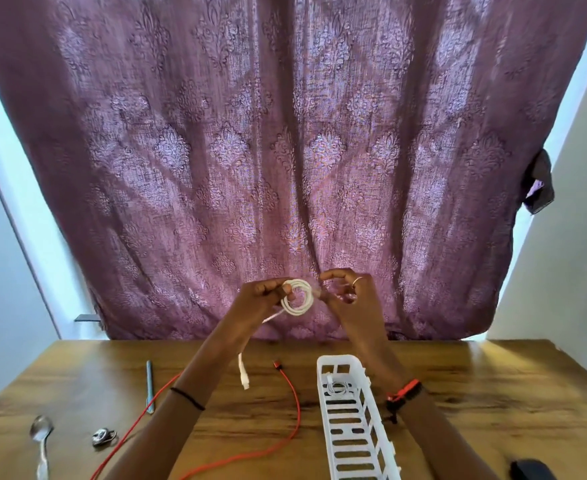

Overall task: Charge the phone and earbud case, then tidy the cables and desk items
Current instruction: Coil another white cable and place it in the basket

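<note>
I see a purple patterned curtain (285,150) filling the far wall, pale wall on both sides. Near it, a wooden desk (493,393) spans the bottom. No readable writing or brand anywhere I can make out.

A white slotted basket (354,441) lies on the desk right of centre, long axis running near to far; a small coiled cable (336,387) sits inside at its far end. A red cable (294,410) snakes loose across the desk centre, its plug end at the far tip, the rest running off the near edge.

Both hands are raised above the desk in front of the curtain. My left hand (268,296) pinches a white cable (298,297) wound into a small coil, thumb and fingers closed on the coil's left side; the tail hangs down and its white plug (243,374) dangles just above the desk. My right hand (347,292) is just right of the coil, fingers curled and loosely apart; I cannot tell whether it touches the coil. Ring on one right finger, red band on right wrist, black thread on left wrist.

Left on the desk: a blue pen (150,386), a spoon (41,445) near the left edge, a small metal clip-like thing (103,437) beside it. A dark object (531,470) at the near right corner, cut off.
</note>
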